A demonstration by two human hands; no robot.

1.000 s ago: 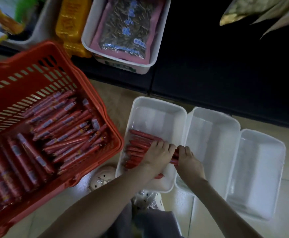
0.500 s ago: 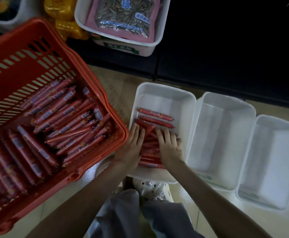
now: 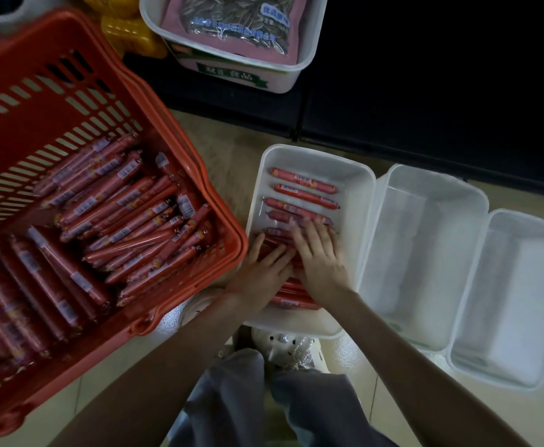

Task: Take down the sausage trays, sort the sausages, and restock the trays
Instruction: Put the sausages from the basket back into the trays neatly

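An orange basket (image 3: 54,101) on the left is piled with wrapped sausages (image 3: 125,221). Just right of it, on the floor (image 3: 231,150), a white tray (image 3: 359,185) carries a row of sausages (image 3: 302,192). The left hand (image 3: 264,272) and right hand (image 3: 320,262) lie side by side on the nearer ones, fingers straight and flat, gripping nothing. Two more white trays (image 3: 425,259) stand touching on its right.
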